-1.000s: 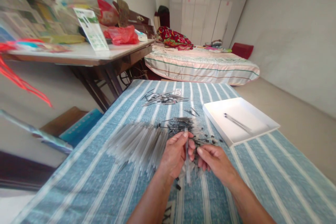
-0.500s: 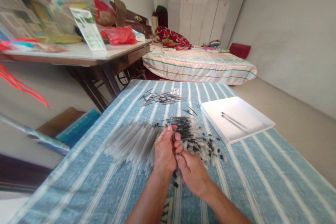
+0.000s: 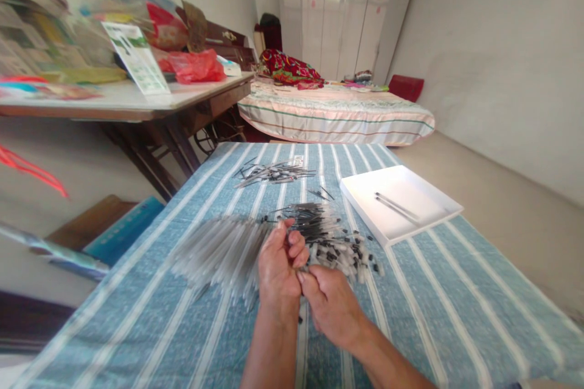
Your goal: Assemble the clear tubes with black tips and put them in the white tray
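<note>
My left hand (image 3: 280, 261) is closed, palm turned up, fingers curled over something slim that is mostly hidden. Against its palm my right hand (image 3: 331, 301) pinches with thumb and forefinger; what lies between them cannot be made out. A small black piece (image 3: 300, 320) shows just below the hands. To the left spreads a heap of clear pen barrels (image 3: 223, 255). Beyond my fingers lie dark, thin pen refills (image 3: 305, 219), and right of them a pile of small clear parts with black caps (image 3: 347, 252).
A shallow white box (image 3: 401, 203) holding two pens sits on the right of the striped tablecloth (image 3: 438, 292). More thin dark and clear pieces (image 3: 274, 173) lie at the far end. A cluttered side table (image 3: 191, 91) stands left, a bed (image 3: 337, 109) behind.
The view has swung slightly, so everything sits a little further left. Both hands stay together in nearly the same grip.
</note>
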Tool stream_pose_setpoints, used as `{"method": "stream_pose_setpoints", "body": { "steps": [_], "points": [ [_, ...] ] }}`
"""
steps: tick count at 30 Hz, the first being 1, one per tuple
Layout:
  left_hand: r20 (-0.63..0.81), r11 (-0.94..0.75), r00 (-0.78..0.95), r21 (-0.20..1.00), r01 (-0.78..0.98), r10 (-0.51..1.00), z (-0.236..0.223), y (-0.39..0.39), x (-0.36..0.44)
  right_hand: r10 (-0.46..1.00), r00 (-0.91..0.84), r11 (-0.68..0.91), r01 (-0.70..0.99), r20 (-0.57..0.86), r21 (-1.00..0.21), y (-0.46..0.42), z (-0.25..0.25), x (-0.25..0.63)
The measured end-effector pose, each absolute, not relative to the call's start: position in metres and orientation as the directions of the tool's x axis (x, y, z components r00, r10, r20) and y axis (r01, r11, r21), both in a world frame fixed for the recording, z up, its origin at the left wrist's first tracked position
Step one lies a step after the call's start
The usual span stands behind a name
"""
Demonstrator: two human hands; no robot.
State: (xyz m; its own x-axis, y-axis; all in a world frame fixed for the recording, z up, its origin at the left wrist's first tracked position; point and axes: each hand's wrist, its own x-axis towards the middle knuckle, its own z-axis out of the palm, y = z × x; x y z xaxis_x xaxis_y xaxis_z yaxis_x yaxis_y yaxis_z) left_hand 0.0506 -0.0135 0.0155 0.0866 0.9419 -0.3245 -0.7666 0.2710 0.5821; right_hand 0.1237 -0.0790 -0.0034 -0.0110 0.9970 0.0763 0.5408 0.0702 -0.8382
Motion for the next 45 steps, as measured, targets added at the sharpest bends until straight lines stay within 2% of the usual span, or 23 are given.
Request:
{"method": "stream_pose_setpoints", "body": {
  "steps": [4, 7, 9, 10, 13, 15, 19, 22, 24, 27, 29, 32, 34, 45],
  "points": [
    [-0.324, 0.293, 0.115, 0.581, -0.759, 0.939, 0.016, -0.014, 0.058, 0.994, 0.045, 0.053, 0.616, 0.103, -0.786, -0.079, 0.003, 0.127],
    [-0.305, 0.291, 0.133, 0.563, -0.773, 0.943, 0.021, -0.004, 0.046, 1.000, 0.008, 0.022, 0.516, 0.030, -0.857, -0.094, -0.003, 0.124],
    [-0.259, 0.157, 0.012, 0.546, -0.823, 0.966, 0.030, 0.007, 0.028, 0.998, -0.051, 0.004, 0.469, -0.023, -0.883, -0.110, -0.015, 0.123],
    [-0.197, 0.034, -0.091, 0.553, -0.833, 0.976, 0.035, 0.013, 0.019, 0.998, -0.067, 0.015, 0.489, -0.021, -0.872, -0.118, -0.022, 0.125],
    [-0.118, -0.025, -0.116, 0.585, -0.811, 0.986, 0.046, 0.023, 0.005, 0.998, 0.056, -0.025, 0.554, 0.007, -0.832, -0.125, -0.039, 0.143],
    [-0.085, 0.099, 0.056, 0.681, -0.726, 0.995, 0.044, 0.022, 0.008, 0.987, 0.146, -0.041, 0.637, 0.068, -0.769, -0.113, -0.042, 0.165],
    [-0.214, 0.346, 0.294, 0.771, -0.534, 0.931, 0.022, 0.008, 0.024, 0.955, 0.275, -0.163, 0.800, 0.112, -0.578, -0.077, -0.034, 0.210],
    [-0.280, 0.437, 0.416, 0.827, -0.354, 0.865, 0.004, -0.001, 0.031, 0.946, 0.310, -0.242, 0.868, 0.093, -0.433, -0.060, -0.033, 0.230],
    [-0.310, 0.472, 0.475, 0.839, -0.270, 0.824, -0.003, -0.005, 0.033, 0.948, 0.306, -0.246, 0.880, 0.087, -0.406, -0.056, -0.036, 0.235],
    [-0.343, 0.502, 0.526, 0.844, -0.191, 0.778, -0.008, -0.009, 0.035, 0.939, 0.322, -0.228, 0.850, 0.124, -0.475, -0.056, -0.038, 0.235],
    [-0.364, 0.514, 0.561, 0.848, -0.131, 0.744, -0.010, -0.012, 0.038, 0.938, 0.312, -0.166, 0.784, 0.149, -0.597, -0.057, -0.036, 0.232],
    [-0.377, 0.503, 0.615, 0.863, -0.039, 0.693, -0.013, -0.016, 0.041, 0.969, 0.222, -0.048, 0.593, 0.106, -0.804, -0.056, -0.028, 0.222],
    [-0.386, 0.485, 0.626, 0.875, 0.015, 0.678, -0.015, -0.018, 0.043, 0.989, 0.138, -0.022, 0.478, 0.050, -0.878, -0.055, -0.023, 0.215],
    [-0.398, 0.381, 0.650, 0.908, 0.176, 0.647, -0.025, -0.027, 0.044, 0.994, -0.080, -0.039, 0.374, -0.074, -0.926, -0.054, -0.019, 0.210]
  ]
}}
